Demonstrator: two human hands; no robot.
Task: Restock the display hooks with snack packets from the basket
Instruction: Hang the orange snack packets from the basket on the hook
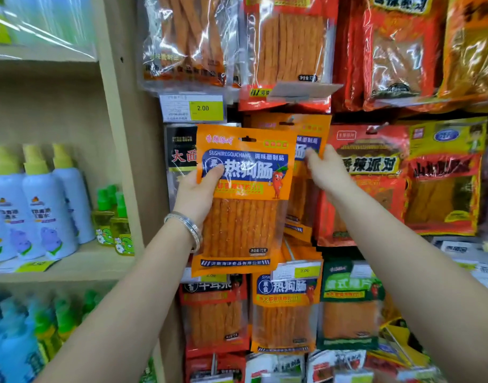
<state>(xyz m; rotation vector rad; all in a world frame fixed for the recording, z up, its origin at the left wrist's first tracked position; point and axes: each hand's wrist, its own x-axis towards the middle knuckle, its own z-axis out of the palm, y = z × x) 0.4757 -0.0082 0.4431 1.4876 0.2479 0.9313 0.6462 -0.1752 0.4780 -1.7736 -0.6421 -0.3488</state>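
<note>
My left hand [196,193] grips an orange snack packet [245,217] with a blue label, thumb across its front, held upright in front of the display. Its hang hole sits near the top edge. Just behind and to the right hangs a stack of matching orange packets [306,186] on a hook [288,122]. My right hand [324,170] reaches to that hanging stack and pinches its right edge. The basket is out of view.
Red and orange snack packets [375,183] fill the hooks above, right and below. Price tags [194,107] stick out on hook ends. At left, a wooden shelf upright [127,134] borders shelves of spray bottles [41,214].
</note>
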